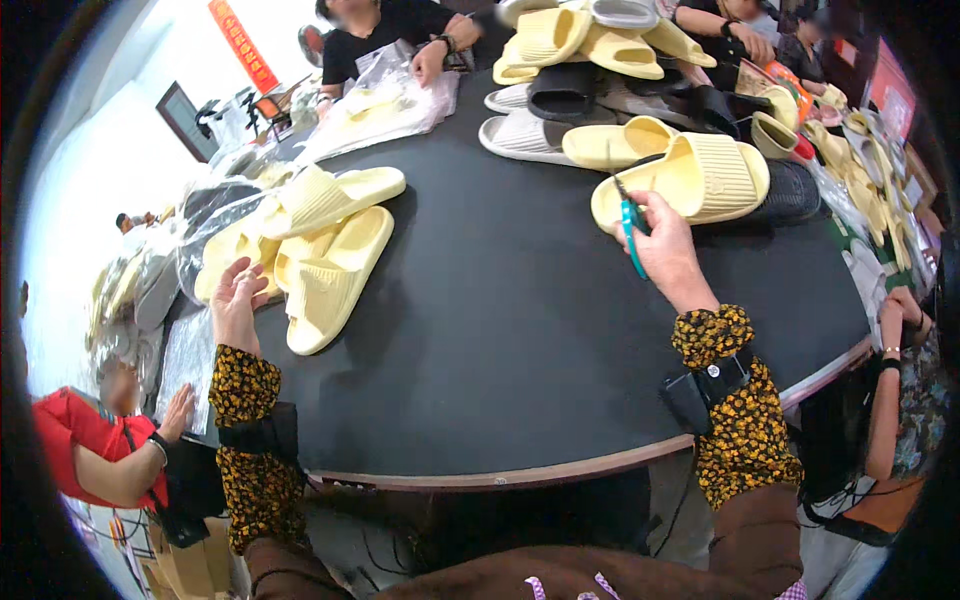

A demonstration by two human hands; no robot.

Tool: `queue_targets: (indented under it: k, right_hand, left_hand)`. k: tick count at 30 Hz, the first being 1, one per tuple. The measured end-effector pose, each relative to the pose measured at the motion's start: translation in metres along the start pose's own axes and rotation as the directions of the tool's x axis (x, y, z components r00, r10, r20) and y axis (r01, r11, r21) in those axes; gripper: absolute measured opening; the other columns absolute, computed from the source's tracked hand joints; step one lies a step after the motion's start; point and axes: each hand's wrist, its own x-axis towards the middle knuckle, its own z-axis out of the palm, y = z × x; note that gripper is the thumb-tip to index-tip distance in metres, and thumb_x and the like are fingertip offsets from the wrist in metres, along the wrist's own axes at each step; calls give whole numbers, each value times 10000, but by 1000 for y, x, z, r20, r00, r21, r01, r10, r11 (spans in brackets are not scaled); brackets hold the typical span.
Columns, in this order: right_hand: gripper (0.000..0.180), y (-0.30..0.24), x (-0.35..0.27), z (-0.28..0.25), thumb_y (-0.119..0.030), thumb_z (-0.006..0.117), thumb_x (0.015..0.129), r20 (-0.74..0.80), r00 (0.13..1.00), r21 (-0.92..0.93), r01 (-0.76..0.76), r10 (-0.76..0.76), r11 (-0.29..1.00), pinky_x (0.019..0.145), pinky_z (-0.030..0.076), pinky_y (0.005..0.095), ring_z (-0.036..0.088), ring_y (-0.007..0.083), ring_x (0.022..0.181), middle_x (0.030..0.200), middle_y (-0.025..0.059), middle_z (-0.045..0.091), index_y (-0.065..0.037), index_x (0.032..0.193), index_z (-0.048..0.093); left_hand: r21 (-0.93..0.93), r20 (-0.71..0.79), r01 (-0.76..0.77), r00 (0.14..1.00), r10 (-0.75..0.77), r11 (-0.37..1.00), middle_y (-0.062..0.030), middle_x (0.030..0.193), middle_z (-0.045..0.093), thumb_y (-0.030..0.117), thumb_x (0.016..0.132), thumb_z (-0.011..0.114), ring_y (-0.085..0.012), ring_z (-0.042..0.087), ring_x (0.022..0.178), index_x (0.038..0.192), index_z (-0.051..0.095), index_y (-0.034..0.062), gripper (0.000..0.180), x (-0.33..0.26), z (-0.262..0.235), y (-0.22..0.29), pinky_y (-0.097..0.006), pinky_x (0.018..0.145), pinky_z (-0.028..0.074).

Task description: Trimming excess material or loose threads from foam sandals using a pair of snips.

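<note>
Right grip (666, 250) is grasping teal scissors (629, 217); yellow slipper (722, 182) is lying on its far side, long axis running left-right.

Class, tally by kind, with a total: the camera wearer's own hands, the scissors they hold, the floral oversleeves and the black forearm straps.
Bare hands, left hand and right hand: 2
Teal-handled scissors: 1
Black-and-yellow floral oversleeves: 2
Black forearm straps: 2
Total: 7
</note>
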Motion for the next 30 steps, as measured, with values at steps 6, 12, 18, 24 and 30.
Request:
queue_targets:
  k: [6,12,18,24,30]
  right_hand:
    - [403,12,6,-15,-133,696,762,-200,980,-7,11,-12,1000,748,483,305,642,197,841,894,169,655,12,1103,538]
    - [401,1,1,-12,-105,691,767,-166,986,1,-4,4,1000,751,481,297,635,188,843,906,153,657,20,1112,529]
    - [378,-11,-5,-8,-95,677,777,-106,994,27,15,-12,1000,714,483,279,629,152,791,861,144,657,24,1105,530]
    - [380,-17,-8,-12,-93,691,770,-88,996,-10,16,-17,1000,687,482,267,624,136,757,835,126,656,24,1095,531]
    - [389,-17,-7,-10,-87,699,766,-102,994,52,47,-41,998,685,483,268,620,127,763,850,123,655,13,1103,533]
  left_hand:
    - [62,-5,193,981,-193,979,-66,953,611,127,840,571,-89,573,732,1197,493,3,386,4,-29,-37,-219,616,475]
    - [305,32,261,958,-284,916,-31,850,590,139,829,579,-85,543,686,1181,504,-5,388,13,-22,-60,-220,548,439]
    - [191,102,268,951,-290,944,-46,783,577,90,814,576,-95,516,562,1148,512,-35,362,9,-7,-77,-241,513,438]
    - [160,480,309,805,-347,937,-61,913,626,137,851,545,-128,592,807,1131,561,-35,328,-50,85,-15,-252,718,481]
    - [66,680,234,701,-215,970,-121,1018,609,120,900,528,-161,591,887,1139,528,-94,321,-89,170,13,-281,799,498]
